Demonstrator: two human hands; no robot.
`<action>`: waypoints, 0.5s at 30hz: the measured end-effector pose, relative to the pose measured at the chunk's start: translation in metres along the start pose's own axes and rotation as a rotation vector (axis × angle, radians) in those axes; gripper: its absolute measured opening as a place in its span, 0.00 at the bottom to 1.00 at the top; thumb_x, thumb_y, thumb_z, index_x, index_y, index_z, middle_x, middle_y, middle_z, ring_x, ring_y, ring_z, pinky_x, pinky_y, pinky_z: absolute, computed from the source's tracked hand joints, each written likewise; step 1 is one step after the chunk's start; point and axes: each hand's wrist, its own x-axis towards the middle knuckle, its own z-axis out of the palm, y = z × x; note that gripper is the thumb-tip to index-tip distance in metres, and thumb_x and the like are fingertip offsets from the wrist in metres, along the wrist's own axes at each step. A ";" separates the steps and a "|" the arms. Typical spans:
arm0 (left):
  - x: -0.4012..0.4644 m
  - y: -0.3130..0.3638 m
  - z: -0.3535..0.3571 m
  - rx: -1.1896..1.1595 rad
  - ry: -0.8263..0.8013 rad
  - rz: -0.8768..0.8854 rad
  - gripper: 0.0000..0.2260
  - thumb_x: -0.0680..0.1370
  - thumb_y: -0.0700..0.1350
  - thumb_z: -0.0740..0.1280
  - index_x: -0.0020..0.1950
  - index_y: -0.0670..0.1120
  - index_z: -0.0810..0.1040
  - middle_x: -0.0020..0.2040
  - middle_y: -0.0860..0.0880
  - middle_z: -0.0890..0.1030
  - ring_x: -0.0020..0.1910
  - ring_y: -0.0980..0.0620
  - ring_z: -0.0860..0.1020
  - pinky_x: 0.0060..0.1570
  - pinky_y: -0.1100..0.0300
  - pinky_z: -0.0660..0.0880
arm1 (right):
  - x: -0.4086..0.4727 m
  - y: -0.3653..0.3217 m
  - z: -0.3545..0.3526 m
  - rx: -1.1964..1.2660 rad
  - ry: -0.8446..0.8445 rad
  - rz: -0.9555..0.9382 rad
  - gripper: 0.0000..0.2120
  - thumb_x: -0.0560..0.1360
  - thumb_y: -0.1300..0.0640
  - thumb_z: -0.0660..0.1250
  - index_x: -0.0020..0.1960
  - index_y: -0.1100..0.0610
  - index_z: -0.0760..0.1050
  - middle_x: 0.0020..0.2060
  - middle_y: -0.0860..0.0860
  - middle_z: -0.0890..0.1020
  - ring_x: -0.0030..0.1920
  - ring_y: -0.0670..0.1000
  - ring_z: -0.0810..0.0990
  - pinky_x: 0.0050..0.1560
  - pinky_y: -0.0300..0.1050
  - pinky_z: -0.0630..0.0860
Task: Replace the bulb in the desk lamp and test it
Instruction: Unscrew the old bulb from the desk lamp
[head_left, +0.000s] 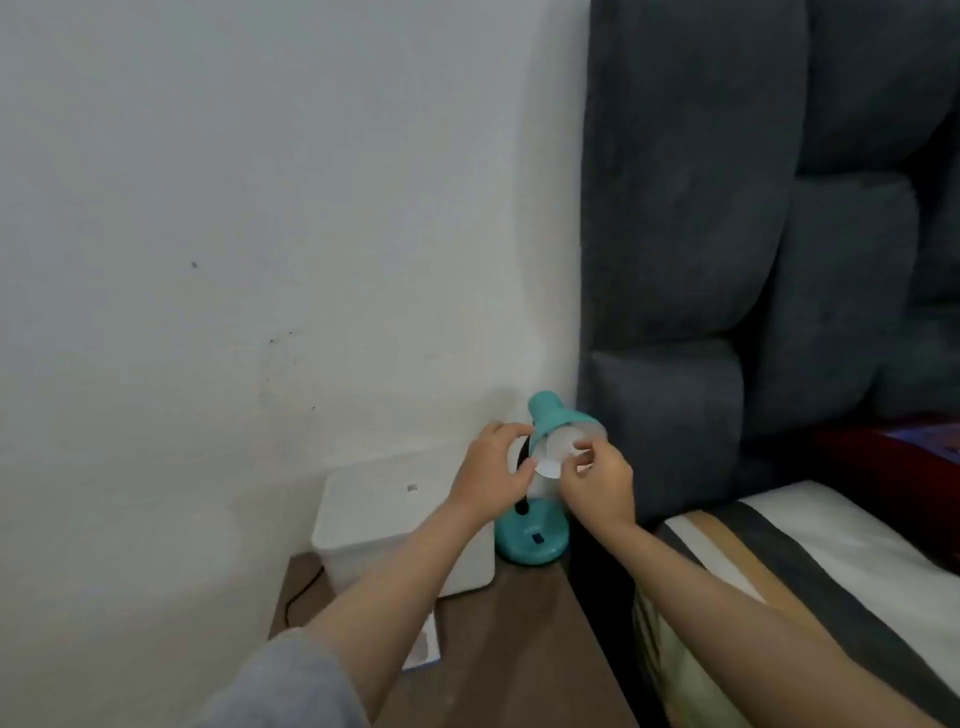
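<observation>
Head camera view: a teal desk lamp (535, 538) stands at the back of a brown tabletop (519, 649), beside a white box (384, 519). The left hand (493, 475) steadies the shade (553, 423). The right hand (597, 486) has its fingers (579, 457) curled around a white bulb (549, 467) at the shade's mouth. Whether the bulb is going in or coming out is unclear; the lamp looks unlit, so testing probably remains.

Teal desk lamp (531, 538) upright on the nightstand — white bulb (549, 469) at its shade mouth.
</observation>
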 end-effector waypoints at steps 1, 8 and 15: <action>0.004 -0.001 0.004 -0.004 0.003 0.007 0.16 0.73 0.40 0.68 0.61 0.45 0.75 0.57 0.45 0.76 0.56 0.51 0.75 0.58 0.65 0.67 | 0.002 0.003 0.000 0.012 0.011 0.032 0.11 0.73 0.62 0.65 0.55 0.62 0.75 0.50 0.59 0.79 0.45 0.54 0.76 0.46 0.40 0.68; 0.032 -0.013 0.031 -0.007 0.032 0.058 0.15 0.72 0.35 0.66 0.58 0.44 0.77 0.52 0.45 0.74 0.51 0.51 0.75 0.52 0.79 0.65 | 0.017 0.019 0.017 0.087 0.022 0.099 0.20 0.73 0.60 0.68 0.64 0.58 0.70 0.56 0.60 0.74 0.43 0.48 0.70 0.46 0.38 0.67; 0.044 -0.031 0.047 -0.049 0.063 0.042 0.14 0.75 0.34 0.64 0.56 0.47 0.80 0.48 0.48 0.73 0.45 0.53 0.74 0.46 0.67 0.73 | 0.027 0.033 0.047 0.260 0.074 0.161 0.23 0.74 0.52 0.69 0.67 0.52 0.68 0.56 0.57 0.76 0.51 0.51 0.75 0.50 0.42 0.71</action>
